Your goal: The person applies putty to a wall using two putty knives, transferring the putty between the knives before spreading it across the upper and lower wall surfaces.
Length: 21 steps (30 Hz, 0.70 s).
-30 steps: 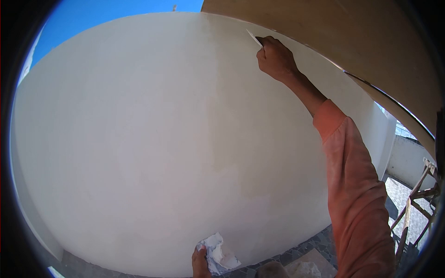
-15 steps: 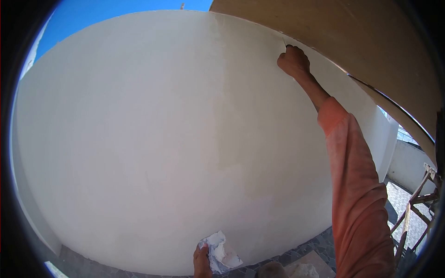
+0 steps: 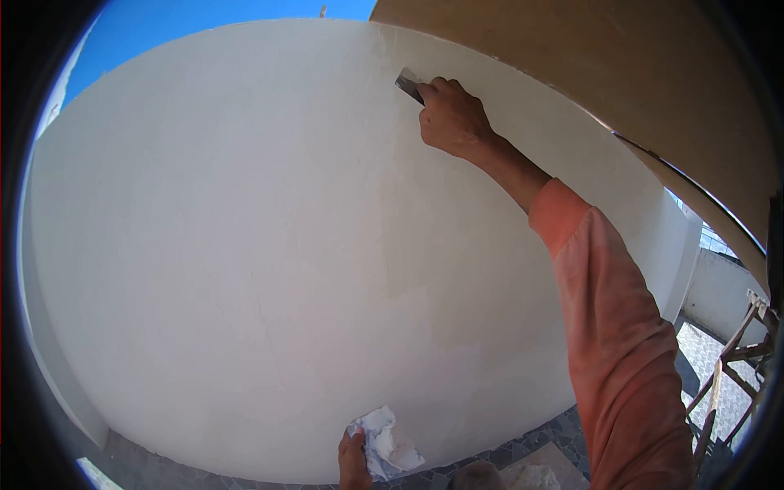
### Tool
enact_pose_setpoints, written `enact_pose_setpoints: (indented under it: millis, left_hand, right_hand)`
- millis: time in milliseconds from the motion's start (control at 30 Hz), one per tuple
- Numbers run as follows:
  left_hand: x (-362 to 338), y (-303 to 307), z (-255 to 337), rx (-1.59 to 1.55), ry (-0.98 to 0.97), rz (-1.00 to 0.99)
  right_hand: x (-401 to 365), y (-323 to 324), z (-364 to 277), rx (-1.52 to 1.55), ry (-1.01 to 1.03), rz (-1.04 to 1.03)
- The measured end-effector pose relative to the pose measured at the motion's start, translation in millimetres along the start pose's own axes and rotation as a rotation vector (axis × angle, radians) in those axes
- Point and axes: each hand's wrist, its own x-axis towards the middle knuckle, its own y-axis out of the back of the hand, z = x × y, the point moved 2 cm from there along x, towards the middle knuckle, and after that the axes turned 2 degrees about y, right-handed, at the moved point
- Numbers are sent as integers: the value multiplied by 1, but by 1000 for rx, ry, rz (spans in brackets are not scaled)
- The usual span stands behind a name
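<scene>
My right hand (image 3: 456,116) is raised high in front of the pale wall (image 3: 229,229), its fingers wrapped round a putty knife (image 3: 409,82). The knife's flat blade points up and left, at or very near the wall's surface. Low in the view, my left hand (image 3: 354,460) grips a plate heaped with white putty (image 3: 384,441); the thumb lies over its left edge and the other fingers are hidden. A slightly darker, uneven patch (image 3: 400,253) runs down the middle of the wall, below my right hand.
A brown overhang (image 3: 596,57) slopes across the upper right, above the wall. At the far right stands a worn wooden frame (image 3: 739,351). Dark stone-patterned flooring (image 3: 563,429) runs along the wall's foot, with a flat board (image 3: 559,469) and a whitish bag-like lump (image 3: 535,478) on it.
My right hand has swept left and slightly down along the upper wall, and the knife's blade now shows broadside. The left hand with the putty has barely moved.
</scene>
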Motion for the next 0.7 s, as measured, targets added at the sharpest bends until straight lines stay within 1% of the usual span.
enact_pose_setpoints:
  millis: [67, 167, 200, 300, 333, 367, 433, 533, 633, 700]
  left_hand:
    - [-1, 0, 2, 14, -3, -2]
    - [0, 1, 0, 12, -20, -9]
    - [3, 2, -3, -11, -35, -11]
    - [5, 0, -6, -40, -62, -15]
    - [6, -1, -5, -43, -69, -18]
    - [6, -2, -5, -51, -64, -21]
    - [4, -3, -4, -70, -52, -20]
    - [7, 1, -11, -87, -56, 0]
    - [-1, -11, -2, -141, -62, -30]
    - [-2, -13, -3, -156, -65, -44]
  right_hand:
    - [-12, -5, -10, 26, 102, 31]
    - [-30, -7, -23, 17, 154, -89]
    - [-38, -8, -27, 35, 192, -81]
    - [-62, -12, -36, 109, 390, 54]
    - [-71, -13, -40, 98, 438, 46]
    - [-79, -7, -47, 131, 375, -171]
    - [-100, 2, -55, 292, 413, -61]
    - [-124, 45, -68, 797, 14, -329]
    - [-166, 57, -72, 1012, -235, -491]
    - [-196, 70, -84, 1129, -327, -504]
